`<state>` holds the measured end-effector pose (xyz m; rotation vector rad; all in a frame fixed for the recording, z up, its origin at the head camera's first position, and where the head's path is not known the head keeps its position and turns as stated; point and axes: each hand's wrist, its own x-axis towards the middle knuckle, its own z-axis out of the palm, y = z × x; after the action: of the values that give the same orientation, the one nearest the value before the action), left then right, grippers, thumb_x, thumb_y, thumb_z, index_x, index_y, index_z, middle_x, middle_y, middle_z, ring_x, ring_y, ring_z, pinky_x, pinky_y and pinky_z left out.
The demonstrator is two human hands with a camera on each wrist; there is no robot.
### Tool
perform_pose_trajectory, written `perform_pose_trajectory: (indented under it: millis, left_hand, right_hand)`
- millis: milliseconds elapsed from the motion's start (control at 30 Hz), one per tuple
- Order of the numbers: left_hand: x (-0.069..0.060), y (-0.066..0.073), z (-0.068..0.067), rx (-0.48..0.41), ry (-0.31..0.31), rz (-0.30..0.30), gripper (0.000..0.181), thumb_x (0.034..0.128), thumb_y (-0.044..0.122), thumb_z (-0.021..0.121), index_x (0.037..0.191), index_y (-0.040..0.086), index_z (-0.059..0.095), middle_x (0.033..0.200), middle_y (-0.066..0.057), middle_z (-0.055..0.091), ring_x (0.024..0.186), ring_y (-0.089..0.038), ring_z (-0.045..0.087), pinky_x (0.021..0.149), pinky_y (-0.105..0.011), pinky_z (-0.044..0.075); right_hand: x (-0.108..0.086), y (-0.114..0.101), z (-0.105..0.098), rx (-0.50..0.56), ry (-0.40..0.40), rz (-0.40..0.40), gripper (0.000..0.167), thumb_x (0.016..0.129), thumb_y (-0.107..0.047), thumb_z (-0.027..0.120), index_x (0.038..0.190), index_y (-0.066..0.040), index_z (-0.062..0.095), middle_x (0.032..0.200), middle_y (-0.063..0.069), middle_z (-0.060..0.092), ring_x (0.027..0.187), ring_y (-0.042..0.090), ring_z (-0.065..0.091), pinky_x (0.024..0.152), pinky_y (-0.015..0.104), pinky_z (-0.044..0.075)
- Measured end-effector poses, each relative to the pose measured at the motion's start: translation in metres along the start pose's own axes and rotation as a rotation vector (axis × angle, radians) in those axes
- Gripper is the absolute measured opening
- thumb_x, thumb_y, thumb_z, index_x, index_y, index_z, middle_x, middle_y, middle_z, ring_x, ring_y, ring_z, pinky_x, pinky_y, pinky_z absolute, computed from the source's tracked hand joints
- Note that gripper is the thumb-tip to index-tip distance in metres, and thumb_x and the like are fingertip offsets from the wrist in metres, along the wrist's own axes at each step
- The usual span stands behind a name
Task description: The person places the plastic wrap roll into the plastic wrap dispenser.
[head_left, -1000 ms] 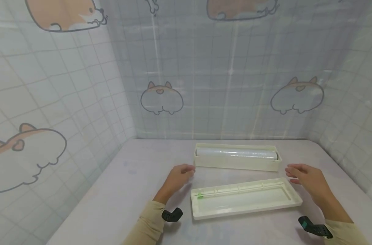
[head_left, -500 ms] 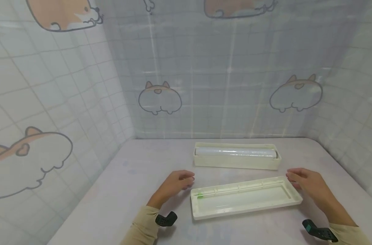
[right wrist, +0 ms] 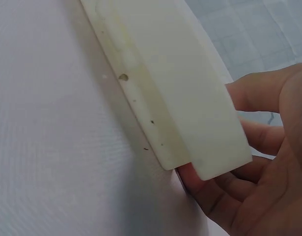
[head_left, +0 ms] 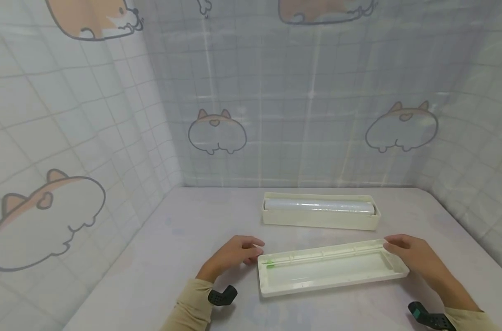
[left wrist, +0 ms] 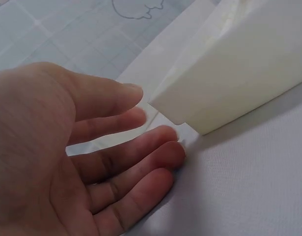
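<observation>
A shallow white lid [head_left: 325,272] lies open side up, a thin rod with a green piece [head_left: 270,264] along its far inner side. At its right end my right hand [head_left: 420,259] grips the corner, thumb over the rim. In the right wrist view, fingers of that hand [right wrist: 268,172] curl round the end of the lid [right wrist: 190,88]. My left hand [head_left: 232,255] is beside the left end, fingers loosely bent, holding nothing. The left wrist view shows a small gap between the fingertips of this hand [left wrist: 96,147] and the lid corner [left wrist: 229,78].
Behind the lid stands a long white box [head_left: 320,220] with a shiny wrapped roll [head_left: 319,206] inside. The pale tabletop [head_left: 160,257] is bordered by a tiled-pattern sheet [head_left: 300,151] at the back and sides, printed with cartoon dogs.
My right hand has come nearer and taken hold of the lid's right end. My left hand has moved down from beside the box to the lid's left end.
</observation>
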<state>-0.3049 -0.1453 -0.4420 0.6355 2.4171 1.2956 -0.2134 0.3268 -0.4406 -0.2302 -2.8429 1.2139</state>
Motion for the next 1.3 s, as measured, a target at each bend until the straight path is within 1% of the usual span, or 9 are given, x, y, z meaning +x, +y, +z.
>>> perform_pose_trajectory:
  millis: [167,267,400,500,700,900,1067,1200,1300]
  left_hand:
    - [-0.0007,-0.0007,-0.0014,0.031,-0.032,0.009,0.025,0.0970,0.032,0.067,0.112,0.014,0.075,0.091,0.002,0.070,0.083,-0.016,0.064,0.074,-0.035,0.052]
    - [-0.0008,-0.0015,-0.0009,0.059,-0.049,0.019,0.021,0.0964,0.032,0.067,0.104,0.015,0.076,0.087,0.002,0.069,0.080,-0.015,0.062,0.070,-0.034,0.050]
    - [-0.0008,-0.0024,0.0005,0.089,-0.054,0.026,0.018,0.0956,0.032,0.068,0.098,0.016,0.077,0.082,0.003,0.068,0.077,-0.014,0.060,0.066,-0.031,0.049]
    - [-0.0013,-0.0026,0.0012,0.095,-0.050,0.026,0.018,0.0952,0.031,0.069,0.098,0.016,0.077,0.083,0.003,0.068,0.077,-0.014,0.060,0.065,-0.031,0.049]
    - [0.0006,-0.0027,0.0029,0.099,-0.028,0.027,0.017,0.0949,0.030,0.069,0.096,0.015,0.078,0.081,0.004,0.068,0.076,-0.014,0.061,0.064,-0.031,0.049]
    - [0.0032,-0.0025,0.0046,0.104,-0.001,0.045,0.016,0.0951,0.027,0.069,0.093,0.014,0.077,0.079,0.003,0.067,0.073,-0.014,0.059,0.062,-0.031,0.049]
    - [0.0030,-0.0011,0.0054,0.111,0.009,0.055,0.015,0.0954,0.026,0.069,0.093,0.014,0.077,0.078,0.004,0.067,0.072,-0.014,0.059,0.061,-0.030,0.049]
    - [0.0018,0.0008,0.0064,0.116,0.019,0.064,0.016,0.0959,0.026,0.068,0.093,0.014,0.077,0.077,0.004,0.066,0.069,-0.013,0.057,0.059,-0.029,0.047]
    - [0.0011,0.0016,0.0069,0.111,0.032,0.058,0.017,0.0963,0.027,0.068,0.095,0.013,0.077,0.077,0.003,0.066,0.069,-0.013,0.057,0.059,-0.028,0.047]
  right_hand:
    - [-0.0006,-0.0007,0.0009,0.002,0.007,-0.030,0.060,0.102,-0.038,0.056,0.134,0.013,0.050,0.132,0.036,0.053,0.120,0.052,0.050,0.091,0.061,0.047]
    - [-0.0004,0.0007,0.0021,-0.012,0.024,-0.032,0.054,0.102,-0.032,0.056,0.132,0.013,0.053,0.130,0.035,0.055,0.117,0.051,0.052,0.090,0.060,0.047]
    - [0.0006,0.0030,0.0040,-0.030,0.048,-0.004,0.049,0.100,-0.027,0.056,0.129,0.013,0.056,0.129,0.035,0.056,0.115,0.050,0.053,0.088,0.059,0.048]
    - [0.0008,0.0032,0.0042,-0.026,0.061,0.002,0.048,0.100,-0.027,0.056,0.128,0.012,0.057,0.130,0.036,0.054,0.116,0.051,0.052,0.088,0.060,0.047]
    - [-0.0011,0.0030,0.0047,-0.023,0.089,-0.023,0.047,0.101,-0.028,0.055,0.127,0.011,0.059,0.132,0.037,0.053,0.117,0.053,0.050,0.088,0.061,0.046]
    - [-0.0006,0.0034,0.0046,-0.037,0.119,-0.041,0.046,0.102,-0.028,0.056,0.126,0.010,0.061,0.132,0.037,0.054,0.119,0.054,0.049,0.088,0.063,0.044]
    - [0.0008,0.0038,0.0041,-0.027,0.120,-0.020,0.047,0.102,-0.030,0.055,0.127,0.010,0.060,0.133,0.036,0.053,0.120,0.054,0.048,0.090,0.064,0.043]
    - [0.0017,0.0052,0.0046,0.009,0.113,-0.001,0.050,0.102,-0.032,0.056,0.128,0.010,0.059,0.132,0.036,0.054,0.119,0.052,0.050,0.089,0.061,0.045]
    - [0.0014,0.0062,0.0065,0.029,0.118,-0.003,0.050,0.102,-0.032,0.056,0.129,0.010,0.059,0.130,0.034,0.057,0.117,0.050,0.052,0.087,0.056,0.048]
